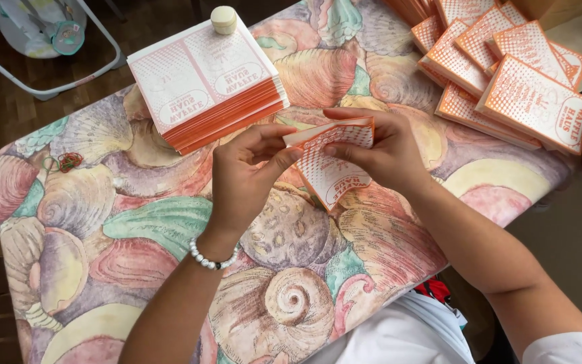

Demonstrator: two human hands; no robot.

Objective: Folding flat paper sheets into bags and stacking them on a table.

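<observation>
Both my hands hold one orange-and-white paper sleeve (335,168) just above the table's middle. My left hand (245,176) pinches its left edge between thumb and fingers; a white bead bracelet (211,259) circles that wrist. My right hand (380,147) grips the sleeve's upper right part, fingers curled over its top. The sleeve is bent or partly folded, its lower corner pointing down toward the shell-patterned tablecloth (136,222).
A flat stack of unfolded orange-and-white sheets (205,82) lies at the back, a small cream round object (223,19) on top. Several folded sleeves (506,71) pile at the right. Rubber bands (67,162) lie at left. A baby bouncer (42,34) stands on the floor.
</observation>
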